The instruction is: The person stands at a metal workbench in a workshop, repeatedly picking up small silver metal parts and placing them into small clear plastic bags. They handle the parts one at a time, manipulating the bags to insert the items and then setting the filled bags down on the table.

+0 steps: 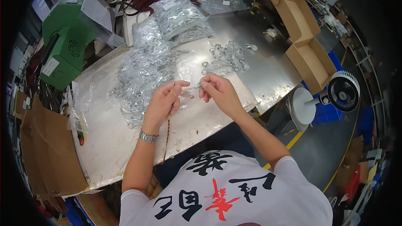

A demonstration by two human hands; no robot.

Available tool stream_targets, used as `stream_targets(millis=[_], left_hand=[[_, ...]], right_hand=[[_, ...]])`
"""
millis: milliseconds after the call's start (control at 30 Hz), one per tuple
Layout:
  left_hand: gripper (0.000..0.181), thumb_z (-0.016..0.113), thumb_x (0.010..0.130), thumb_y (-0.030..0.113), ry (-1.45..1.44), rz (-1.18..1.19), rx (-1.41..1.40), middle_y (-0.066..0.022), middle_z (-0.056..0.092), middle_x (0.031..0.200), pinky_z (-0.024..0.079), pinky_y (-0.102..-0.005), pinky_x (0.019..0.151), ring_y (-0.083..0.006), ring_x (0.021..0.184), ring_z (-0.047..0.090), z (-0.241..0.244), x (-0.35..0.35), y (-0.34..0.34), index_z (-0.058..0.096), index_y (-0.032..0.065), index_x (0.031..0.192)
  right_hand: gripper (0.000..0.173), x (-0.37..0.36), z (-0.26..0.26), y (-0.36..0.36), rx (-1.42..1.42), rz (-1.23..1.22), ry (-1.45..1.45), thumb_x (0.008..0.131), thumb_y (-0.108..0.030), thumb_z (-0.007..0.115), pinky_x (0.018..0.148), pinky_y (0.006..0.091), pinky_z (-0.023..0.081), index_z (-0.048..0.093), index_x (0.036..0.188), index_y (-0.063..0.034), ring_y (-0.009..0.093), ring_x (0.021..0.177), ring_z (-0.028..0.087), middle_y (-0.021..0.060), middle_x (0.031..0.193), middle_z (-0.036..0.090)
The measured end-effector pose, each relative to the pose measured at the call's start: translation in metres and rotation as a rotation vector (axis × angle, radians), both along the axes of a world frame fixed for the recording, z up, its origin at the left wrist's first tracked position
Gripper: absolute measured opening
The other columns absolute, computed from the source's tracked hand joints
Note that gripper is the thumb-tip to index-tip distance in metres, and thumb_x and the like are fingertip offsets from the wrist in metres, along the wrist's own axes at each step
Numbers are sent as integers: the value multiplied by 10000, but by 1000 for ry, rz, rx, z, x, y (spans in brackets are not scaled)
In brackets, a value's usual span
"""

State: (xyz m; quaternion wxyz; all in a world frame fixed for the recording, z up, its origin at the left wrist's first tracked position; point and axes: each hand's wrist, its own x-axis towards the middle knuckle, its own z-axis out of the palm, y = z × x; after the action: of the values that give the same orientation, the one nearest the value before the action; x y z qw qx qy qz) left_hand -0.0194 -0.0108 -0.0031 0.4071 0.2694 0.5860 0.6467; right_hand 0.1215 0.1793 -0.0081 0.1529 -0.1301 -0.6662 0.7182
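Between thumb and fingers, my right hand (218, 94) grips a metal snap hook (199, 84) in clear plastic. My left hand (165, 100) is just left of it, index finger pointing toward the plastic; whether it pinches the plastic I cannot tell. A thin red-and-black cord (167, 139) hangs below my left hand to the table's front edge. Left of my hands spreads a large pile of bagged snap hooks (146, 69). Beyond my right hand lies a smaller group of metal snap hooks (230, 53).
Full plastic bags (179, 14) stand behind the pile on the white worktable (106, 144). A green machine (64, 44) is at left, near a cardboard box (50, 150). At right are an open carton (309, 56) and a fan (342, 92). A red-and-black cutter (80, 138) lies at left.
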Motion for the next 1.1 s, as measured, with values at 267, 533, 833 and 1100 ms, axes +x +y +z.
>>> stream_targets(millis=[267, 533, 833, 1100], left_hand=[[234, 642, 1044, 78, 128, 36, -99, -82, 775, 867, 289, -190, 418, -7, 469, 431, -3, 15, 9, 697, -52, 1231], [167, 614, 1109, 150, 79, 76, -2, -71, 717, 792, 230, -195, 405, -5, 442, 359, -28, 7, 18, 667, 16, 1024], [229, 611, 1082, 121, 3, 7, -106, -80, 729, 901, 286, -175, 404, -7, 462, 412, -8, 15, 3, 639, -23, 1258], [240, 668, 1063, 168, -45, -149, -24, -47, 765, 914, 309, -187, 462, -3, 512, 415, -2, 25, 9, 718, -23, 1200]], right_hand=[[169, 10, -1, -4, 154, -10, -32, 1074, -106, 566, 616, 270, 525, 640, 1180, 2, 99, 685, 648, 58, 774, 700], [141, 17, 10, -9, 105, -111, 64, 1031, -94, 628, 599, 316, 537, 680, 1003, 33, 154, 626, 677, 97, 711, 687], [132, -3, 5, -5, 559, -252, 253, 931, -143, 748, 730, 413, 536, 761, 888, -18, 287, 783, 688, 137, 846, 712], [185, 10, 17, 13, 99, -65, -48, 987, -133, 761, 732, 238, 517, 823, 1058, 25, 85, 796, 649, 44, 944, 784]])
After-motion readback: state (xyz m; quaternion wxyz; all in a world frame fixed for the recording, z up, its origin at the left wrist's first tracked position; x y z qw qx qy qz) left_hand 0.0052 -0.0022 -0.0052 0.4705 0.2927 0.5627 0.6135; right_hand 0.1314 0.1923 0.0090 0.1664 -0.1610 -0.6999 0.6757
